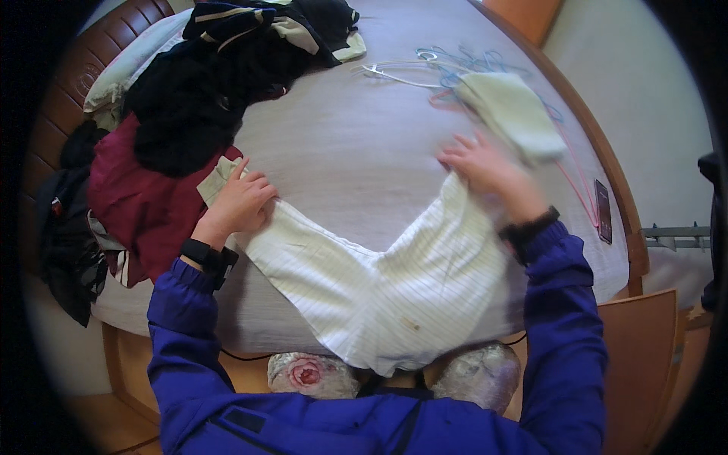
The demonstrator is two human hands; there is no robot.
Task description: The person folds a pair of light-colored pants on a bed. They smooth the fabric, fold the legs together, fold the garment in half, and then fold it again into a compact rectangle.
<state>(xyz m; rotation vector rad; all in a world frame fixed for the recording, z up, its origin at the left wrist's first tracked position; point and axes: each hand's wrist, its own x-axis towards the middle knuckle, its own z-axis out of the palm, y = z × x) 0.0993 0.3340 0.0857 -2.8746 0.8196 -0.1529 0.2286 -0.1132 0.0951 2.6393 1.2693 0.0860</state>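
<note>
A white striped garment [369, 284] hangs in a wide V over the near edge of the bed, with a small brown mark low on it. My left hand [244, 199] grips its left end, beside a beige piece of cloth [215, 181] near the dark red clothing. My right hand [478, 162], slightly blurred, is at the garment's upper right end; its fingertips are bent over the cloth. Just beyond that hand lies a folded pale cloth [512, 114], partly on top of some hangers.
Black clothes [193, 96] and a dark red garment [148, 199] are heaped at the left of the bed [341, 148]. Thin blue, white and pink hangers [398, 77] lie at the upper right. A phone [603, 211] rests near the bed's wooden right edge.
</note>
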